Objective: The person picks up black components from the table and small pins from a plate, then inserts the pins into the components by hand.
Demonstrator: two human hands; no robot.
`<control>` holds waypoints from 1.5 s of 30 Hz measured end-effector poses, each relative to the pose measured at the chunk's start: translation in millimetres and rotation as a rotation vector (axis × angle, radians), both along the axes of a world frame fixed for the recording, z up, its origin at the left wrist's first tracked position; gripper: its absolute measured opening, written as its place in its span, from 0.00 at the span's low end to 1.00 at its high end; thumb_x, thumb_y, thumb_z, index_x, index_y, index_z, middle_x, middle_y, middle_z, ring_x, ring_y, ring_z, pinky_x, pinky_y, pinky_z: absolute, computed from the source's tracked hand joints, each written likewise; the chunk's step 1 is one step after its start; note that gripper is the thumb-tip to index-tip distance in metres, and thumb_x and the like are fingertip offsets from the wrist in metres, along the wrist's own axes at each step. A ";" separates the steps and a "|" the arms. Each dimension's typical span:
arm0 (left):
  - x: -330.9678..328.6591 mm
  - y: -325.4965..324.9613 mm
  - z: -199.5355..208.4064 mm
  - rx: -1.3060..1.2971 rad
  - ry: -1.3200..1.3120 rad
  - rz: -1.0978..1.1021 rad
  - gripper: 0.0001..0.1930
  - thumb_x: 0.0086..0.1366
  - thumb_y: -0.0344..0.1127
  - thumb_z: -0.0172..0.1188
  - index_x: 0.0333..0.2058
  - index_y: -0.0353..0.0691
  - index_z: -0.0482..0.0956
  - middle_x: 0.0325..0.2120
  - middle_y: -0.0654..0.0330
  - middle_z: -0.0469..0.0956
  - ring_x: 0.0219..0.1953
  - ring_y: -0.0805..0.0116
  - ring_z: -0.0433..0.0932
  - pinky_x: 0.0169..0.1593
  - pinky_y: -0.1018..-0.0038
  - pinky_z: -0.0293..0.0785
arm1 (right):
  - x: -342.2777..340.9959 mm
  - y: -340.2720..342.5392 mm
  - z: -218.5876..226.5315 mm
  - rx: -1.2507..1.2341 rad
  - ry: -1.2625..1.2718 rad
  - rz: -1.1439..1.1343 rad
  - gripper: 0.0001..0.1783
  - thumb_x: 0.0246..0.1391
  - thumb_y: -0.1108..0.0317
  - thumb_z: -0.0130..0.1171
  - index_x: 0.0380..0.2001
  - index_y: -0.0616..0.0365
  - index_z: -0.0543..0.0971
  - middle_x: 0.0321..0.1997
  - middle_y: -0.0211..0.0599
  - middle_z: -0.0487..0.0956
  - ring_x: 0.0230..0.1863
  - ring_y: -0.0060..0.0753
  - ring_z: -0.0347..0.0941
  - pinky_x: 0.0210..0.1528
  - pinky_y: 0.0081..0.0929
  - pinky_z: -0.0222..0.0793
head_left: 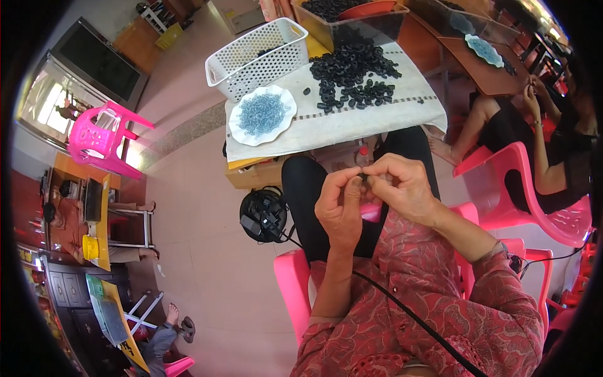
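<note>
Above my lap, my left hand [340, 210] and my right hand [404, 191] meet at the fingertips. Both are closed in a pinch on a small dark piece [363, 178], mostly covered by the fingers. Beyond them, a cloth-covered table [389, 119] bears a loose heap of small black ring-like pieces [355, 69]. To the heap's left, a white wavy-rimmed plate [286, 125] holds many tiny clear bluish pieces [260, 114].
A white perforated basket [229, 78] stands behind the plate. Behind the heap is a clear bin [377, 28] of black pieces with an orange dish [367, 9]. A black cable [408, 317] crosses my front. At right, another person sits on a pink chair [531, 182].
</note>
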State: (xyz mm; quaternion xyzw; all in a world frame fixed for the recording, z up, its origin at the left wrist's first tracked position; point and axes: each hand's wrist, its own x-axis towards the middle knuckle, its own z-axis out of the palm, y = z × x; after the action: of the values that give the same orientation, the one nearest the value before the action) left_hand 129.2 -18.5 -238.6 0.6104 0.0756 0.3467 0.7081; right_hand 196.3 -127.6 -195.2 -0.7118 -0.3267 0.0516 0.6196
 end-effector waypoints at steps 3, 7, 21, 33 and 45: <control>-1.0 0.3 3.1 -0.043 -0.009 -0.012 0.06 0.62 0.22 0.55 0.37 0.31 0.77 0.30 0.64 0.74 0.28 0.81 0.72 0.33 0.85 0.70 | -1.7 -2.5 2.2 0.000 0.020 0.011 0.04 0.51 0.78 0.57 0.31 0.68 0.76 0.24 0.35 0.75 0.21 0.16 0.73 0.23 0.16 0.69; -0.2 1.0 2.7 -0.073 -0.001 0.008 0.06 0.62 0.22 0.55 0.38 0.31 0.77 0.31 0.64 0.75 0.28 0.81 0.72 0.33 0.85 0.70 | -1.5 0.1 0.3 -0.011 0.041 0.005 0.05 0.50 0.78 0.57 0.31 0.68 0.76 0.23 0.33 0.75 0.21 0.16 0.73 0.23 0.16 0.69; -2.5 -0.3 0.3 0.137 -0.028 0.082 0.06 0.64 0.25 0.55 0.38 0.31 0.77 0.28 0.65 0.74 0.26 0.82 0.72 0.29 0.85 0.70 | -3.1 -3.2 -5.8 -0.047 -0.177 -0.029 0.07 0.46 0.83 0.57 0.31 0.67 0.77 0.28 0.34 0.75 0.23 0.14 0.72 0.22 0.13 0.65; 0.0 1.7 -8.9 0.346 -0.008 0.203 0.05 0.63 0.25 0.56 0.37 0.32 0.77 0.28 0.66 0.75 0.26 0.82 0.71 0.30 0.86 0.69 | -0.7 4.4 -13.1 -0.046 -0.359 -0.107 0.06 0.41 0.79 0.60 0.26 0.64 0.75 0.20 0.38 0.71 0.19 0.31 0.71 0.20 0.24 0.67; 0.7 -0.5 -7.2 0.343 -0.005 0.226 0.05 0.63 0.24 0.55 0.38 0.30 0.76 0.29 0.63 0.76 0.30 0.79 0.73 0.34 0.84 0.70 | 0.3 2.0 -8.1 -0.059 -0.297 -0.022 0.05 0.46 0.81 0.60 0.29 0.66 0.77 0.26 0.33 0.74 0.22 0.15 0.72 0.21 0.14 0.65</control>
State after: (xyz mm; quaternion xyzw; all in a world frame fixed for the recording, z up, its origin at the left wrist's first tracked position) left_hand 130.0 -19.0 -245.8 0.7089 0.0818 0.4333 0.5506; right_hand 196.7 -125.5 -203.3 -0.7329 -0.4055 -0.0517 0.5439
